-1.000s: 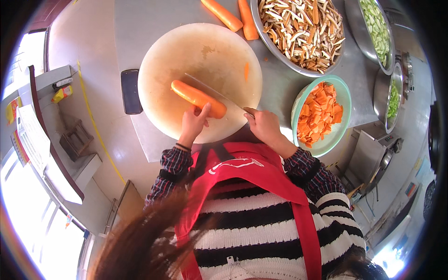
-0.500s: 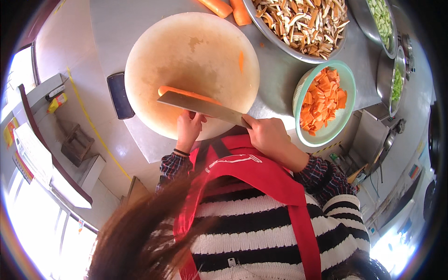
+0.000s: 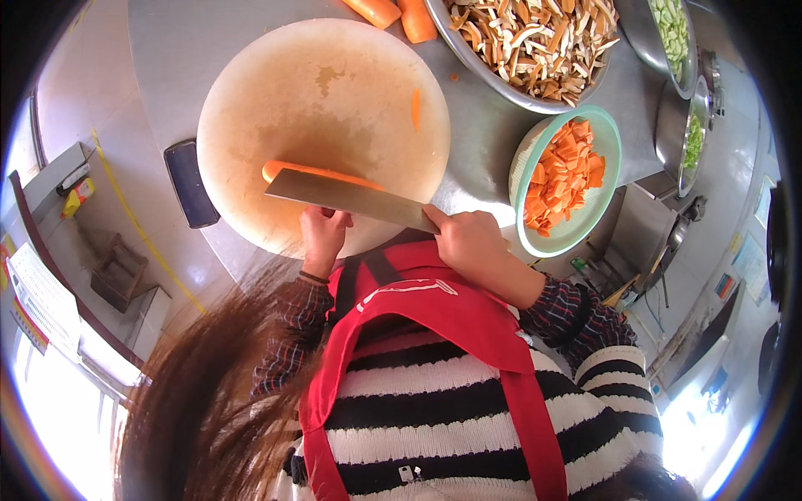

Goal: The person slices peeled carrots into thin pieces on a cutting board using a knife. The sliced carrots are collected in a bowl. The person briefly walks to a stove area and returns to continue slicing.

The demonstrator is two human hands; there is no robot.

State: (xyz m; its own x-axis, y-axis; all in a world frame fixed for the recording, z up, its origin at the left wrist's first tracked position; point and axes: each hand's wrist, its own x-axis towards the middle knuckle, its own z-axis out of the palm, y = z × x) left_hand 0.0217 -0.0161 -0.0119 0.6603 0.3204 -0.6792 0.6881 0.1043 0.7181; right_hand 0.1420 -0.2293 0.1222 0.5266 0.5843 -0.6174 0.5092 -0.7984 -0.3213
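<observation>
My right hand (image 3: pixel 474 244) is closed around the handle of a cleaver (image 3: pixel 347 199), whose broad blade slants across the near part of a round cutting board (image 3: pixel 368 75). Along the blade's far side lies a long orange carrot piece (image 3: pixel 322 174), partly covered by the blade. My left hand (image 3: pixel 322 238) is at the board's near edge, right beside the blade's near side. Its fingers are curled in, and the blade hides whatever they may hold. A thin carrot sliver (image 3: pixel 415 110) lies on the board's right side.
Right of the board stands a green basket (image 3: pixel 616 167) of cut carrot. A metal bowl (image 3: pixel 458 52) of sliced mushrooms and carrots (image 3: pixel 416 21) are at the back. Bowls with chopped greens (image 3: pixel 671 33) stand at far right. A phone (image 3: pixel 191 184) touches the board's left side.
The whole view has shifted a little, so the board and bowls sit further left. Both hands and the cleaver keep nearly the same place over the board. Loose hair has swung further left.
</observation>
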